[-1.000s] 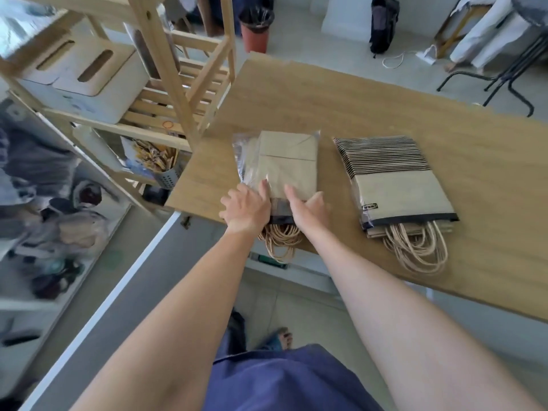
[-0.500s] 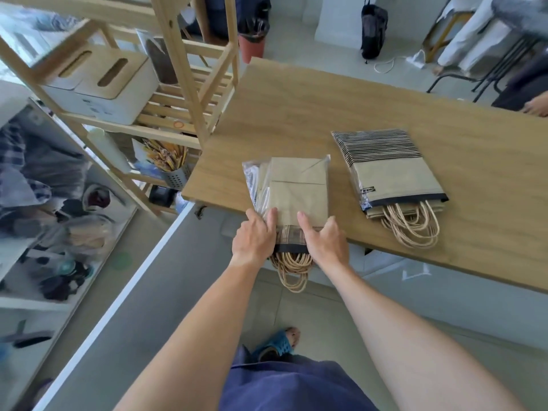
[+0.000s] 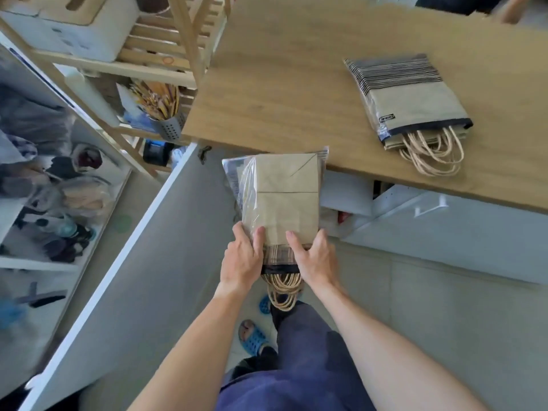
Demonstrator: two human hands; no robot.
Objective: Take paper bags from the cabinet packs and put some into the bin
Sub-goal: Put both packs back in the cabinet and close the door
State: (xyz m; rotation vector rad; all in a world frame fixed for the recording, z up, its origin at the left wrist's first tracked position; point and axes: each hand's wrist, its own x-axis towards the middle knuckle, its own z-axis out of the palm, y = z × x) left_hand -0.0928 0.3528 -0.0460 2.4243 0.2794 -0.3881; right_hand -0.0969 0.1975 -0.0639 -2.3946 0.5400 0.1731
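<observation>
Your left hand and right hand sit side by side at the near, open end of a clear plastic pack of plain brown folded paper bags, each with its thumb laid on top of the pack and its fingers wrapped under the edge, so both are clamped on the pack rather than spread free; gripping at the mouth makes sense, I think, because that is where the bags slide out. From between your wrists, at six o'clock of the pack, the twisted tan paper-cord handles hang loose toward the floor, since the wrap stops short of them. The pack is held in the air, tilted away from you, its far end at twelve o'clock reaching about to the near edge of the light wooden tabletop; whether it touches that edge I cannot tell. At about two o'clock from your hands, well apart from them, a second clear pack of brown paper bags with a black-striped band lies flat on the table, its cord handles pointing back toward you, probably parked there for its turn. At ten o'clock a pale slatted wooden shelf unit stands beside the table. No bin shows in this view, so the drop-off spot is unknown.
</observation>
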